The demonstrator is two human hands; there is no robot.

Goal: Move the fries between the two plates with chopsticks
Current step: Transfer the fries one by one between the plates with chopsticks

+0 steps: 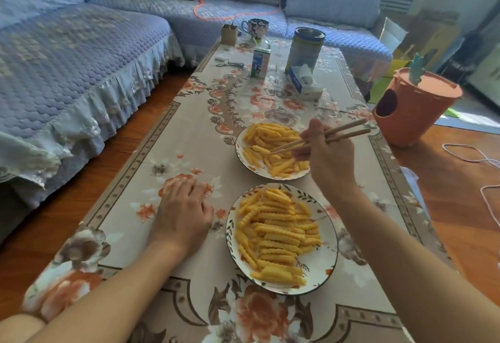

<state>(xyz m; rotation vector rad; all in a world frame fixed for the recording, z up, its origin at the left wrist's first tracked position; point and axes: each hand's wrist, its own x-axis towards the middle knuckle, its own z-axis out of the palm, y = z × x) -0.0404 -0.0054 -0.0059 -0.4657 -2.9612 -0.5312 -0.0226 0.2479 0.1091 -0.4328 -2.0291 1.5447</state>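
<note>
Two white patterned plates sit on the floral tablecloth, each heaped with yellow crinkle-cut fries. The near plate (322, 269) holds a pile of fries (276, 231). The far plate (239, 157) holds more fries (266, 137). My right hand (327, 153) grips a pair of wooden chopsticks (343, 133) above the far plate, their tips down among its fries at the left side. Whether a fry is pinched between the tips I cannot tell. My left hand (184, 212) rests flat on the cloth, left of the near plate, holding nothing.
Farther back on the table stand a tall tin (305, 47), a milk carton (260, 62), a tissue pack (304, 83), a floral mug (254, 28) and a small brown box (229, 34). An orange bin (414, 110) stands right of the table; a blue sofa (67, 72) runs along the left.
</note>
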